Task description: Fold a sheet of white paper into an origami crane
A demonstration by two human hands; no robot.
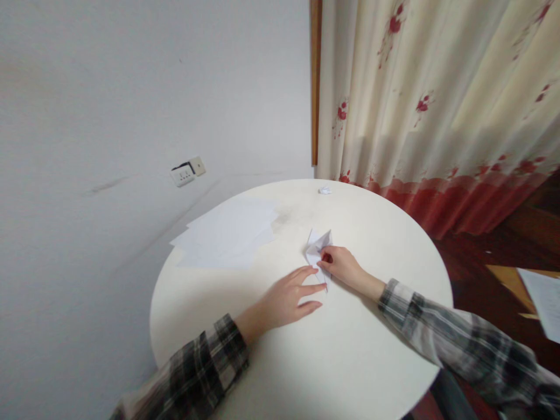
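Observation:
A piece of folded white paper point(314, 252) with pointed flaps lies on the round white table point(376, 350). My right hand point(343, 267) pinches its right side between thumb and fingers. Against its near-left part rests my left hand point(286, 297), fingers spread and stretched out, their tips touching the paper. The fingers cover part of the lower folds, so the full shape cannot be made out.
Loose white sheets point(227, 233) lie overlapping on the table's left side. A small folded paper piece point(325, 190) sits near the far edge. Beyond are a wall with a socket point(182, 175) and a flowered curtain point(415, 116). Papers point(542, 297) lie on a surface at right.

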